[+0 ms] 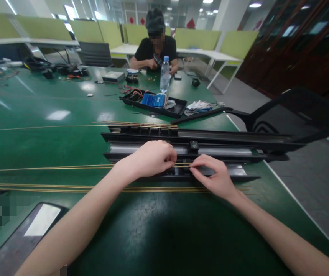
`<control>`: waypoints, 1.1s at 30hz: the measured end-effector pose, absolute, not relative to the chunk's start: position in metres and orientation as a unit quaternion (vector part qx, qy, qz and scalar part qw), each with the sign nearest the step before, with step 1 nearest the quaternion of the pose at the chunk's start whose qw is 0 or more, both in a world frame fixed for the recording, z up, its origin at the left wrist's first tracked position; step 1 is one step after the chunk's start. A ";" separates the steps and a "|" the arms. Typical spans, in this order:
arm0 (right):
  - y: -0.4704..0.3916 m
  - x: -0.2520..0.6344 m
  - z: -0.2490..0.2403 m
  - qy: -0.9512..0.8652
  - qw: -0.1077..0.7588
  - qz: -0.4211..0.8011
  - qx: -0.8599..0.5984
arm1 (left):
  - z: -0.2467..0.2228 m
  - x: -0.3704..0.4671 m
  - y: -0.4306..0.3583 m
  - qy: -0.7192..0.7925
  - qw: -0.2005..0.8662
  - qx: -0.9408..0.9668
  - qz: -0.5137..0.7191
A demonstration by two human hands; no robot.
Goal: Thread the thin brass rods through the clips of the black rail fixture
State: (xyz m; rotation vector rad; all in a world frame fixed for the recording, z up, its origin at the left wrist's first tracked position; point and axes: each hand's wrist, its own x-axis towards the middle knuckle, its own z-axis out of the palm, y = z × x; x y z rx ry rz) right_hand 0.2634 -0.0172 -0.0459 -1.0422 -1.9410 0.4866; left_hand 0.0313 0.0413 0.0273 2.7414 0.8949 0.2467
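Observation:
Two thin brass-coloured rods [183,165] run sideways just above the nearest black channel rail [227,178]. My left hand [155,157] is closed around them, its fingertips partly hidden behind the hand. Thumb and forefinger of my right hand [212,174] pinch the rods' right end. Behind my hands lie more black rails, and a small black block [193,147] sits on the middle one. In front of the rails, several loose brass-coloured rods [164,189] lie on the green table [141,226]. More thin rods [144,125] rest on the black blocks of the farthest rail.
Beyond the rails stand a black tray [178,109] with a blue item in it and a water bottle [165,74]. A person [155,46] works across the table. A black chair [302,111] is at the right edge. A phone-like dark device [32,226] lies lower left.

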 end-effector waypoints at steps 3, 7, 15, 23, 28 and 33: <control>-0.016 0.266 -0.043 -0.760 0.428 0.217 -0.438 | 0.024 0.036 0.043 0.310 0.127 0.939 0.082; -0.016 0.270 -0.043 -0.732 0.443 0.232 -0.463 | 0.022 0.041 0.042 0.311 0.122 0.939 0.087; -0.012 0.277 -0.049 -0.701 0.426 0.289 -0.494 | 0.019 0.052 0.039 0.314 0.105 0.940 0.088; -0.011 0.277 -0.045 -0.712 0.405 0.296 -0.490 | 0.016 0.052 0.040 0.307 0.096 0.943 0.089; -0.012 0.277 -0.047 -0.714 0.398 0.303 -0.491 | 0.017 0.051 0.039 0.305 0.105 0.943 0.084; -0.012 0.278 -0.048 -0.718 0.388 0.304 -0.491 | 0.018 0.050 0.038 0.306 0.107 0.942 0.082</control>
